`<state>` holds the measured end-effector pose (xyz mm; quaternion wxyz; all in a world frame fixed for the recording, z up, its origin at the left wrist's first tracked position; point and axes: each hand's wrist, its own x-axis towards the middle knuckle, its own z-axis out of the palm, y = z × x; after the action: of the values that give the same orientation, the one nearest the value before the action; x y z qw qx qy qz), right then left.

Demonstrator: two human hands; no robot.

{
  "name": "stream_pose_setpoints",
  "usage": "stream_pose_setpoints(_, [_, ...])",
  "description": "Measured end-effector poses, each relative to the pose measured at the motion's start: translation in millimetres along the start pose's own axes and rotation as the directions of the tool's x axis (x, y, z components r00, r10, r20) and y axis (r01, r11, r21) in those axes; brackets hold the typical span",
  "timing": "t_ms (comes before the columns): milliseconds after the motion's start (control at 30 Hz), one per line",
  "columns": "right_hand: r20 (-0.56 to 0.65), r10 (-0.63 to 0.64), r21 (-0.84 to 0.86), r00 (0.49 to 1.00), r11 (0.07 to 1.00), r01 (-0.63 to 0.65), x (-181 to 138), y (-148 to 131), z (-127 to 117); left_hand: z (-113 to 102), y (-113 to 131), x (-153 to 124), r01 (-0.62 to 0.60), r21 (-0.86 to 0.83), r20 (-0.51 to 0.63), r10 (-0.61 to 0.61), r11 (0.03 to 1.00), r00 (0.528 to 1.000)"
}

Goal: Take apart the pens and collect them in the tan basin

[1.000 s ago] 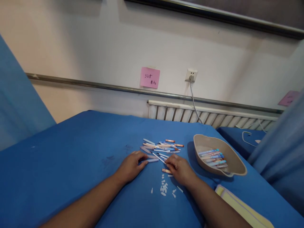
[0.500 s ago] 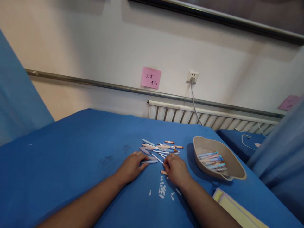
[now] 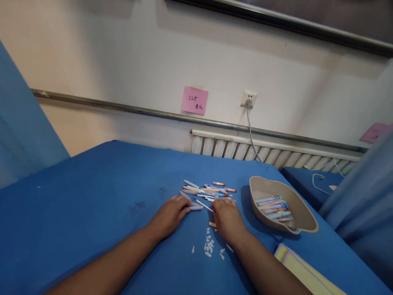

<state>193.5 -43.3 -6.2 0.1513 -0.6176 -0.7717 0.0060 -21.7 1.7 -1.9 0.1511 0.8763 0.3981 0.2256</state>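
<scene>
My left hand (image 3: 171,215) is closed at the near left edge of a loose pile of pen parts (image 3: 211,191), its fingertips on a pale pen barrel (image 3: 196,208). Opposite it, my right hand (image 3: 229,218) has its fingers curled together at the end of a thin white pen refill (image 3: 204,205), which slants toward the left hand. The right fingers hide the refill's end. Just by the right hand lies a short orange-patterned pen cap (image 3: 212,224). Several small white tips (image 3: 209,246) are scattered on the blue cloth below it.
A beige plastic basket (image 3: 302,211) with several assembled pens (image 3: 274,208) inside stands to the right. Near my right forearm lies a yellow folded item (image 3: 302,266). The blue-covered table (image 3: 92,213) reaches toward a wall with a radiator (image 3: 233,149). Blue curtains (image 3: 27,114) hang at the sides.
My right hand has turned slightly, with its fingers curled further under. The left hand and the pen barrel have barely shifted.
</scene>
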Motion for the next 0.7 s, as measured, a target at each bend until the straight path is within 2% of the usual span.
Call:
stream_pose_setpoints(133, [-0.015, 0.013, 0.003, 1.0, 1.0, -0.013, -0.6, 1.5, 4.3, -2.0, 5.5, -1.1, 0.039, -0.031, -0.002, -0.039, 0.999, 0.999])
stream_pose_setpoints(333, [-0.081, 0.06, 0.238, 0.995, 0.971, -0.039, -3.6, 12.1, 7.7, -6.3, 3.9, -4.1, 0.068, -0.126, -0.098, -0.081, 0.99, 0.992])
stream_pose_setpoints(467, [-0.148, 0.007, 0.321, 0.989, 0.946, 0.042, -6.8, 19.9, 6.4, -10.6, -5.7, -1.9, 0.077, -0.148, -0.177, -0.104, 0.986, 0.979])
stream_pose_setpoints(700, [-0.151, -0.076, 0.318, 0.986, 0.94, 0.122, -9.8, 28.1, 6.7, -15.6, -12.7, -0.1, 0.125, -0.204, -0.188, -0.164, 0.971, 0.968])
